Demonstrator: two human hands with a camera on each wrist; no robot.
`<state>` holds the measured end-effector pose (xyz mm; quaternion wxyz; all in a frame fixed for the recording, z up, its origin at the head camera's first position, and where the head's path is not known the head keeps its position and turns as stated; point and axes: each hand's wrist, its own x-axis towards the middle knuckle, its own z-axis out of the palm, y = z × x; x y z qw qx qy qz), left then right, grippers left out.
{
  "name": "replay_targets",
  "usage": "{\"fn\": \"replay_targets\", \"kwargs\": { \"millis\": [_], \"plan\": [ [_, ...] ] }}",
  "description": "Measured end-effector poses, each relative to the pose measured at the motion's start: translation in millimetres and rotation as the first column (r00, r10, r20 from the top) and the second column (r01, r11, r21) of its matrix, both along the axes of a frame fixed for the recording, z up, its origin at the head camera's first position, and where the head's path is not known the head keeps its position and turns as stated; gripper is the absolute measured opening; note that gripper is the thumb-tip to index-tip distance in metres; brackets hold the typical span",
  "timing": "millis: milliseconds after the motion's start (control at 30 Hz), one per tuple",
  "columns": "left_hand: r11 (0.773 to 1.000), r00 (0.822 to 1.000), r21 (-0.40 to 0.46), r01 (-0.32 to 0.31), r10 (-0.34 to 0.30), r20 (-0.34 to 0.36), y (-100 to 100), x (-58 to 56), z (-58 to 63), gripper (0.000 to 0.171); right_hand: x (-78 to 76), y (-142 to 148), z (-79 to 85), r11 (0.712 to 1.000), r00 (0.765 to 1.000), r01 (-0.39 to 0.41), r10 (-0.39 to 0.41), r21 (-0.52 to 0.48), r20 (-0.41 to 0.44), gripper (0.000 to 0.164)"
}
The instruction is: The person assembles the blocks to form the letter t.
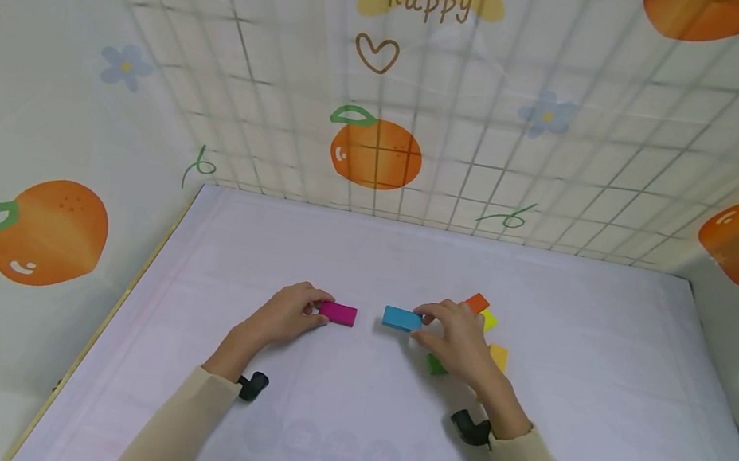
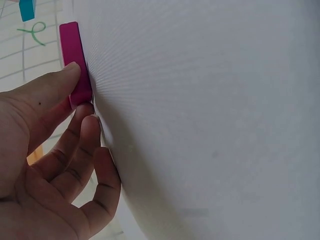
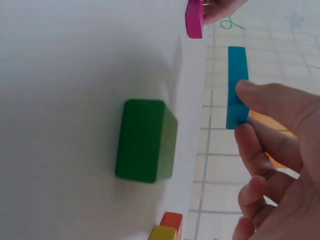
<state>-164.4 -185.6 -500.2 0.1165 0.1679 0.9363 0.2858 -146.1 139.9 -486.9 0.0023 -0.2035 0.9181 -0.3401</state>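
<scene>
A magenta block [image 1: 338,313] lies on the white table, and my left hand [image 1: 287,313] pinches its left end between thumb and fingers. In the left wrist view the thumb presses on the near face of that block [image 2: 74,47]. My right hand [image 1: 456,337] pinches a blue block [image 1: 401,319] by its right end; in the right wrist view this block [image 3: 237,70] is held up off the table. The two blocks point at each other with a short gap between them. Below the right hand, partly hidden by it, sits a green block [image 3: 141,141].
Around the right hand lie an orange block [image 1: 477,302], a yellow block [image 1: 489,320] and an amber block [image 1: 498,357], partly covered by it. A printed cloth wall [image 1: 267,142] rises behind the table. Black wrist cameras [image 1: 470,428] sit at both cuffs.
</scene>
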Motion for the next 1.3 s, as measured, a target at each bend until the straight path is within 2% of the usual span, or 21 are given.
{"fn": "replay_targets", "kwargs": {
  "millis": [433,767,1300],
  "plan": [
    [1.000,1.000,0.015,-0.020,0.020,0.000,0,-0.3,-1.2,0.036,-5.8,-13,-2.3,1.000,1.000,-0.011,0.011,0.000,-0.003,0.031],
    [0.999,0.999,-0.005,-0.048,0.048,0.023,2,0.6,-1.2,0.037,-9.0,-24,-3.7,1.000,0.999,-0.015,0.014,0.025,0.037,0.032],
    [1.000,0.999,0.007,-0.030,0.030,0.016,1,-0.7,-0.4,0.036,-13.0,-41,-18.1,0.999,0.995,-0.014,0.010,0.036,0.100,0.029]
  ]
}}
